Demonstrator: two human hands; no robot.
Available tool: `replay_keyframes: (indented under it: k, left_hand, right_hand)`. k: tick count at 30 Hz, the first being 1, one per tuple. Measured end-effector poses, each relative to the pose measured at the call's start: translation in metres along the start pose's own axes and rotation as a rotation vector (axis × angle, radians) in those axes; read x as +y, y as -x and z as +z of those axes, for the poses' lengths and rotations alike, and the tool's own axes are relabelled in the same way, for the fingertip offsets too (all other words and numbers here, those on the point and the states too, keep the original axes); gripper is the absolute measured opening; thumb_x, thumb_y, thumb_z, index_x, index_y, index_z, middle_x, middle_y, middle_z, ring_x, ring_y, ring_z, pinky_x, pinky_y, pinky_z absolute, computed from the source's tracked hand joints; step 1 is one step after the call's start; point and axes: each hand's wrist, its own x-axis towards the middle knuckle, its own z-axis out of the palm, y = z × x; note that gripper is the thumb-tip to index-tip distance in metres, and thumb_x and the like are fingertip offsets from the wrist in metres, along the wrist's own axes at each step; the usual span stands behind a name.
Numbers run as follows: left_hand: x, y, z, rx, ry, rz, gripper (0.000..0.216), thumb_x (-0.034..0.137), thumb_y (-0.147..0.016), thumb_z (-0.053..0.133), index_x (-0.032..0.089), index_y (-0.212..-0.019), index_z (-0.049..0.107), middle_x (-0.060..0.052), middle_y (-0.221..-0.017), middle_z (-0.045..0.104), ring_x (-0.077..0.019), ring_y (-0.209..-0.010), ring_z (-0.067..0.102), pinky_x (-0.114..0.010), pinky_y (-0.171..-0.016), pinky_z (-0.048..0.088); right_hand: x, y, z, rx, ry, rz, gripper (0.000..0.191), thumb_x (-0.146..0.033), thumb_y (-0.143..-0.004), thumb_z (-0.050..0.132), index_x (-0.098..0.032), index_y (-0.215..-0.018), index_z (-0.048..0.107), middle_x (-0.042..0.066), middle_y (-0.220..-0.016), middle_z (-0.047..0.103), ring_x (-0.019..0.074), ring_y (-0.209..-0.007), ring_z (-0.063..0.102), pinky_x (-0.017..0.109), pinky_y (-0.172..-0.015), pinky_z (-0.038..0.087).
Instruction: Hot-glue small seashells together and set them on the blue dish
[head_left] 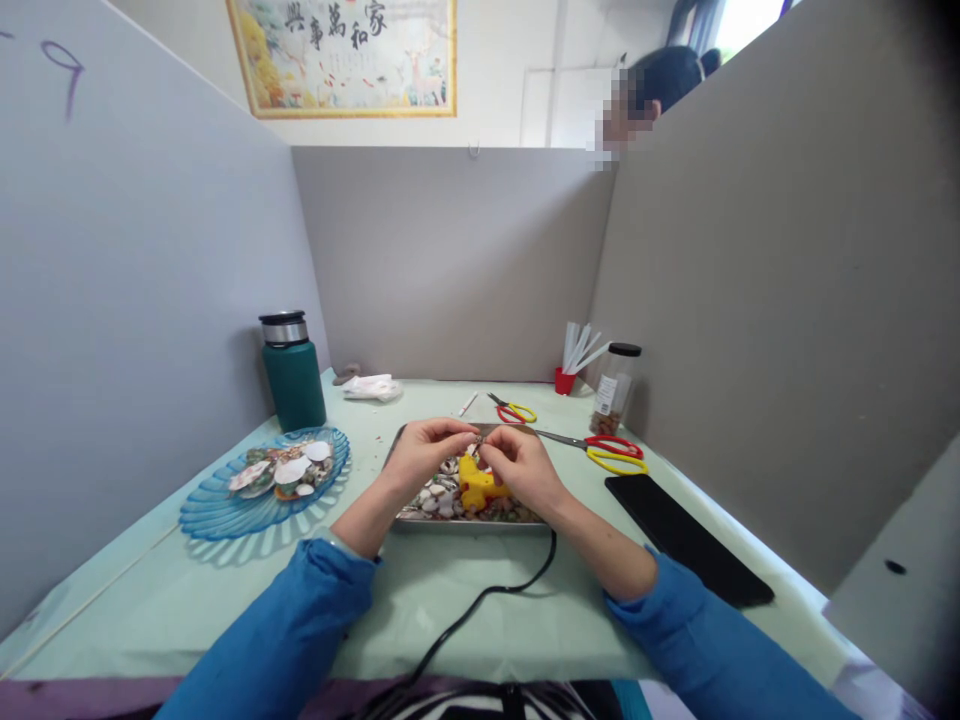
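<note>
My left hand (426, 452) and my right hand (523, 462) meet fingertip to fingertip above a metal tray (472, 527). Both are closed in a pinch around something tiny, too small to make out. Below them lies a yellow glue gun (475, 486), partly covered by my right hand, on the small shells (435, 497) that fill the tray. A black cord (480, 598) runs from the tray's front right towards me.
To the left, a blue glass plate (201, 515) holds shells, with a green bottle (292, 385) behind. On the right are scissors (600, 450), a black phone-like slab (686, 535), a jar (615, 390) and a red cup of white sticks (565, 381). Smaller scissors (514, 410) lie behind the tray.
</note>
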Motion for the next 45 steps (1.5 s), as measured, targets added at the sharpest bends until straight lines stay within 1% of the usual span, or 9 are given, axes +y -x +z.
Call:
replay_keyframes:
  k: [8,17,26,31,35,39,41,43,45]
  left_hand:
    - [0.002,0.001,0.0,-0.014,-0.078,0.033,0.02,0.032,-0.069,0.068,0.015,-0.08,0.072,-0.006,-0.08,0.071,-0.0177,-0.075,0.061,-0.027,-0.07,0.046]
    - [0.001,0.0,0.005,-0.014,-0.148,0.224,0.013,0.029,-0.07,0.068,0.017,-0.074,0.071,-0.006,-0.08,0.068,-0.018,-0.077,0.06,-0.028,-0.072,0.046]
    - [0.003,0.004,0.007,0.004,-0.276,0.379,0.012,0.029,-0.075,0.064,0.021,-0.078,0.072,-0.007,-0.083,0.067,-0.0185,-0.08,0.06,-0.03,-0.076,0.046]
    - [0.006,0.005,0.008,0.016,-0.283,0.346,0.019,0.031,-0.074,0.065,0.02,-0.087,0.072,-0.007,-0.086,0.067,-0.0185,-0.08,0.06,-0.029,-0.075,0.047]
    - [0.008,0.003,0.004,0.016,-0.175,0.248,0.028,0.034,-0.074,0.064,0.018,-0.097,0.069,-0.007,-0.094,0.068,-0.0176,-0.081,0.06,-0.028,-0.074,0.047]
    - [0.008,-0.005,-0.012,0.126,-0.065,0.168,0.031,0.032,-0.074,0.062,0.017,-0.102,0.066,-0.007,-0.099,0.067,-0.0166,-0.082,0.06,-0.027,-0.073,0.047]
    - [0.006,-0.009,-0.023,0.165,-0.177,0.128,0.029,0.028,-0.069,0.064,0.016,-0.096,0.068,-0.005,-0.083,0.068,-0.0157,-0.072,0.059,-0.026,-0.065,0.045]
    - [0.002,-0.012,-0.034,0.124,-0.356,0.065,0.023,0.025,-0.066,0.065,0.016,-0.086,0.071,-0.004,-0.072,0.067,-0.0161,-0.065,0.058,-0.026,-0.062,0.043]
    - [-0.003,-0.014,-0.043,0.087,-0.546,0.086,0.016,0.024,-0.066,0.063,0.019,-0.078,0.073,-0.004,-0.074,0.069,-0.0181,-0.069,0.059,-0.028,-0.067,0.042]
  right_hand:
    - [0.001,-0.001,0.0,-0.027,-0.044,0.032,0.013,-0.029,-0.078,0.051,-0.018,-0.071,0.054,-0.002,-0.064,0.062,0.0079,-0.046,0.047,0.02,-0.045,0.037]
    - [0.002,-0.001,-0.001,-0.054,-0.084,0.024,0.015,-0.03,-0.079,0.051,-0.017,-0.071,0.054,-0.003,-0.062,0.06,0.0071,-0.044,0.047,0.019,-0.043,0.036]
    - [0.005,-0.002,0.0,-0.053,-0.074,0.001,0.018,-0.032,-0.08,0.051,-0.017,-0.069,0.054,-0.003,-0.06,0.059,0.0072,-0.044,0.047,0.019,-0.043,0.035]
    - [0.001,-0.003,-0.001,-0.078,-0.193,0.025,0.02,-0.036,-0.078,0.054,-0.017,-0.071,0.054,-0.003,-0.062,0.059,0.0071,-0.044,0.046,0.02,-0.044,0.037]
    - [-0.004,-0.004,-0.003,-0.06,-0.279,0.063,0.022,-0.038,-0.077,0.056,-0.017,-0.072,0.053,-0.002,-0.065,0.06,0.0068,-0.045,0.046,0.02,-0.046,0.038]
    - [-0.004,-0.004,-0.004,-0.027,-0.335,0.085,0.023,-0.04,-0.076,0.057,-0.018,-0.073,0.053,-0.002,-0.066,0.06,0.0061,-0.045,0.045,0.02,-0.046,0.037]
    - [-0.003,-0.005,-0.004,-0.013,-0.361,0.089,0.023,-0.04,-0.077,0.058,-0.018,-0.075,0.053,-0.002,-0.066,0.06,0.006,-0.044,0.044,0.02,-0.045,0.036]
    - [-0.001,-0.005,-0.004,-0.006,-0.371,0.092,0.023,-0.041,-0.077,0.058,-0.018,-0.076,0.053,-0.002,-0.067,0.061,0.006,-0.044,0.044,0.02,-0.044,0.035]
    - [0.0,-0.005,-0.004,-0.004,-0.369,0.097,0.025,-0.042,-0.076,0.058,-0.018,-0.077,0.053,-0.003,-0.067,0.06,0.0062,-0.043,0.044,0.021,-0.044,0.035]
